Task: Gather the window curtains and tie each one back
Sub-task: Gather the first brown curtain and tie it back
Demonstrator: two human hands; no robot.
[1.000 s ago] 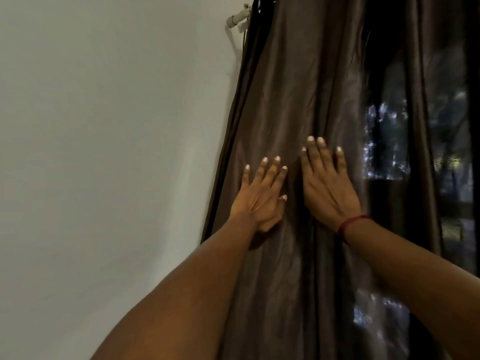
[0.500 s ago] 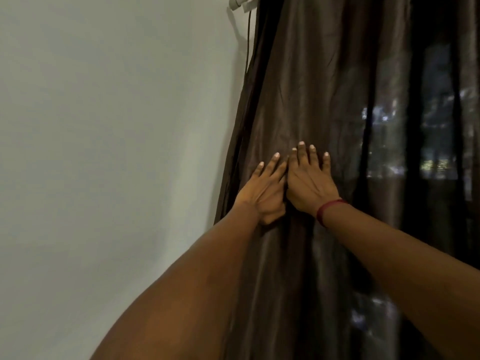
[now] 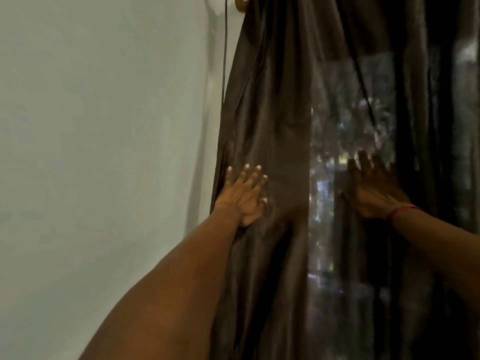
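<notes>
A dark brown, shiny curtain (image 3: 272, 113) hangs from the top of the frame down past the bottom, filling the right half. My left hand (image 3: 245, 194) lies flat on its left part, fingers spread and straight, pressing the cloth near its left edge. My right hand (image 3: 371, 189), with a red band at the wrist, is flat against the thinner part of the curtain further right, fingers pointing up. It is blurred and dim. Between my two hands the cloth is stretched thin and the window (image 3: 327, 178) shows through.
A plain pale wall (image 3: 104, 152) fills the left half. A thin dark cord (image 3: 225, 48) hangs down the wall beside the curtain's left edge. A small wooden fitting (image 3: 240, 2) sits at the top by the curtain. Outside lights glimmer through the glass.
My hands were side by side and touching on the curtain. Now my right hand has slid away to the right, while my left hand stays near the left edge. The cloth between them has spread out.
</notes>
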